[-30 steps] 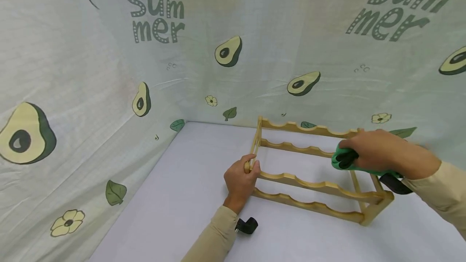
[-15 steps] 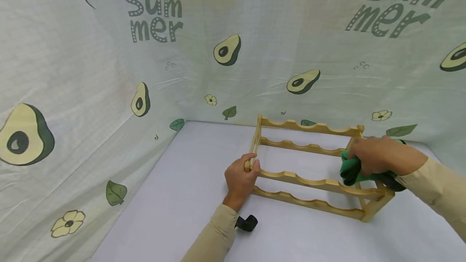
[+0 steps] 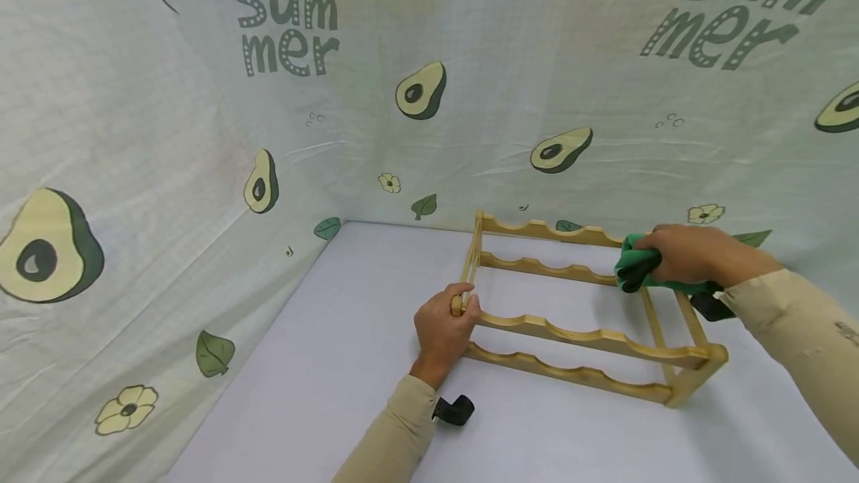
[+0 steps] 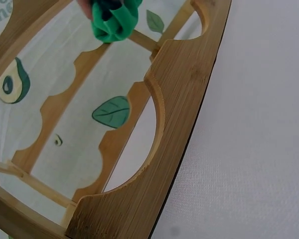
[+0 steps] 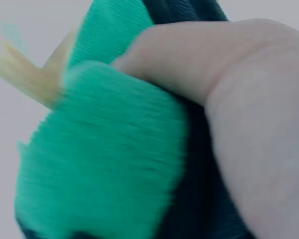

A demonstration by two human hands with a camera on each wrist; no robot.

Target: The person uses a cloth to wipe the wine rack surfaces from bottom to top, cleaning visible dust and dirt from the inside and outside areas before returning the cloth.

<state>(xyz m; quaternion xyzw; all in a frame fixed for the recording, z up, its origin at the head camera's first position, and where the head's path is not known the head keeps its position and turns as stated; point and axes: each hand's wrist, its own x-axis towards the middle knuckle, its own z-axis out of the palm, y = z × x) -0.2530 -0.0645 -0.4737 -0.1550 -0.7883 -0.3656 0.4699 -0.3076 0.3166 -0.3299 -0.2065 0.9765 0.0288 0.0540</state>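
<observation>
gripping wooden rack point(image 3: 607, 341) by its near left corner in left hand point(image 3: 443, 330). clamped on bunched green cloth point(image 3: 629, 256) with right hand point(image 3: 687, 253), over the far right corner — can't tell whether touching wood. standing on white tabletop point(image 3: 376, 319), rack's long axis running left to right, slightly nearer at the right. to right hand: nearest, the right end; farther, the left. between hands, scalloped rails point(image 3: 530, 328); close behind, avocado-print sheet point(image 3: 470, 133).
</observation>
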